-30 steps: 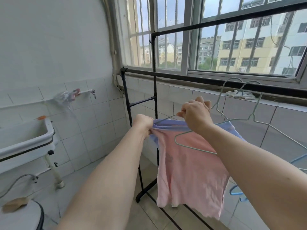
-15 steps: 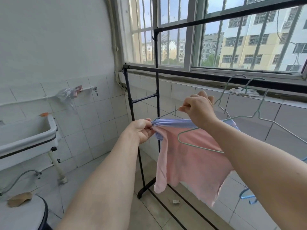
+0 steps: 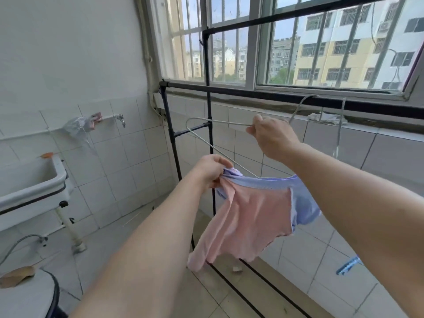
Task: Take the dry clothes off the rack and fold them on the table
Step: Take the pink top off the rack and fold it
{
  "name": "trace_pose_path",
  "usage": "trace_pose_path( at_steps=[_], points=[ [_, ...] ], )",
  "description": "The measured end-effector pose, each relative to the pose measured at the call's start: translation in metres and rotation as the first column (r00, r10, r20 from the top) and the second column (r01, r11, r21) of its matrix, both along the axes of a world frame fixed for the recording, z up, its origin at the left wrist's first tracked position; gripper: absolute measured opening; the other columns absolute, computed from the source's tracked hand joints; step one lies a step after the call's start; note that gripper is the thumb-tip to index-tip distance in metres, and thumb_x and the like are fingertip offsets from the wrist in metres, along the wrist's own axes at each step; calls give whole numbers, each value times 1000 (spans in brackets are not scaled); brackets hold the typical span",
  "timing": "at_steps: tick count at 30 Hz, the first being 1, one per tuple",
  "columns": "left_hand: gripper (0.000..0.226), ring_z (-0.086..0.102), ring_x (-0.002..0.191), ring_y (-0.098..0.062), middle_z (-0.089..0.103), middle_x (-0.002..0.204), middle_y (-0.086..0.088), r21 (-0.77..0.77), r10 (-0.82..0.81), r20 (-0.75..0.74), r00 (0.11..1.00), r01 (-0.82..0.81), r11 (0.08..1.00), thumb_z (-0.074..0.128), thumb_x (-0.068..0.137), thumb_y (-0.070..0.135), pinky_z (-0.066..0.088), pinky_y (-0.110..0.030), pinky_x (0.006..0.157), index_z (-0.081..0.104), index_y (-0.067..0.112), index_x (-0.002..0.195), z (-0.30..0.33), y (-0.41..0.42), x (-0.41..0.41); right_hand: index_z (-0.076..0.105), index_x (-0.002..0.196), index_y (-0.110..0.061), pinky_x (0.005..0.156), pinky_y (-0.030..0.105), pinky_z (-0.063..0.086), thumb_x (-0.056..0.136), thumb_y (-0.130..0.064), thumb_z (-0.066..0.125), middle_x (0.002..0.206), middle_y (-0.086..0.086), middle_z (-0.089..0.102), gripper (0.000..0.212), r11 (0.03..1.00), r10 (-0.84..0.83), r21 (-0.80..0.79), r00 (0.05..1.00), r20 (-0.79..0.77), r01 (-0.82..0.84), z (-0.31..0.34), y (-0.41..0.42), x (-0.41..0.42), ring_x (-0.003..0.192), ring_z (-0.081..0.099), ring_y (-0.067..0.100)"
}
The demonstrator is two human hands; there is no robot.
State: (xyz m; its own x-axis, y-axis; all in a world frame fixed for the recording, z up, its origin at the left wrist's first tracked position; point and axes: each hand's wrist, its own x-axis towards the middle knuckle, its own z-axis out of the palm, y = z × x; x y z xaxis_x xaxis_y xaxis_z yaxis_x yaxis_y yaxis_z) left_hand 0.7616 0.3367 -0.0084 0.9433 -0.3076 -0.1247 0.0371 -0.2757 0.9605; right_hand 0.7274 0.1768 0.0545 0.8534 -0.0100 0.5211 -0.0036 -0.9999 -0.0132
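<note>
The left hand (image 3: 212,169) pinches the collar end of a pink shirt (image 3: 250,221) with a lilac neckband, its fingers curled tight over a bunch of cloth. The right hand (image 3: 273,140) is closed round a thin wire hanger (image 3: 206,138), gripping it near the neck where the hook bends up to the rack (image 3: 252,90).

What the coming move turns on is how shirt and hanger lie to each other. From the left fingers, the shirt hangs down and off toward 4 o'clock, its neckband running nearly level from 9 to 3. The hanger lies at about 1 o'clock from that pinch. Its long axis runs roughly 9 to 3, with the rounded shoulder end sticking out bare at the 9 o'clock side. One wire arm slopes down toward 5 o'clock and meets the neckband; whether it still sits inside the collar I cannot tell. The left hand is nearer the shirt, so it likely draws the cloth clear while the right steadies the wire.

No table is in view.

I can read no brand, label or writing anywhere.
</note>
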Motion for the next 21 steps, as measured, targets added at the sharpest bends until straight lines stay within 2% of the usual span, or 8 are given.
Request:
trace_pose_path(
  at_steps=[2,5,7,10,12,15,18,21],
  points=[
    [44,55,70,-17,61,82,-9,227,-110,122,986,80,971,29,84,-12,49,-26,64,67,9,81,-7,-7,-2,48,107,-8,92,42,32,104,-35,30,107,16,60,33,999,-16,-35,1000,20,17,-4,-2,1,99,57,36],
    [42,61,103,-22,68,112,-8,596,-336,225,915,143,790,39,88,-8,49,-28,89,73,7,105,-27,-19,-11,47,108,-11,96,41,29,104,-35,28,106,13,59,31,993,-35,-113,999,41,40,-7,-3,1,103,54,33],
    [40,58,114,-24,65,123,-6,716,-437,209,875,167,678,42,91,-3,47,-29,97,71,11,114,-42,-29,-15,49,110,-12,97,40,27,104,-33,29,106,11,58,29,988,-32,-149,997,68,42,-7,-4,0,103,52,32],
    [41,58,115,-24,64,126,-4,795,-479,144,866,187,577,42,93,-3,47,-26,91,67,13,121,-58,-41,-17,49,117,-11,99,39,26,104,-29,32,112,11,59,28,993,-30,-109,989,143,45,-4,-7,-1,106,52,32],
    [45,59,114,-20,65,124,-3,703,-449,111,886,250,666,39,90,-7,46,-21,86,70,12,118,-66,-49,-19,51,116,-9,101,38,25,103,-24,33,111,12,59,27,995,-30,-87,978,207,49,0,-9,-1,106,53,33],
    [48,62,104,-20,67,119,-11,453,-364,22,931,316,834,34,86,-13,47,-19,79,72,4,110,-70,-62,-30,55,114,-8,104,37,23,102,-20,37,109,12,60,24,992,-14,-122,973,232,43,-1,-13,-5,105,53,33],
    [43,62,101,-31,64,117,-22,281,-230,-35,973,230,932,30,89,-12,48,-28,75,67,-3,110,-76,-71,-36,56,119,-11,107,36,19,101,-19,42,112,10,61,25,988,-15,-146,976,217,48,-9,-19,-13,109,52,31],
    [35,58,82,-25,64,108,-20,150,-79,-84,993,91,984,33,91,-7,45,-25,59,61,13,93,-76,-60,-36,61,114,-12,106,35,18,100,-18,44,105,7,65,23,986,-16,-159,985,175,44,-21,-25,-20,106,53,29]
  ],
)
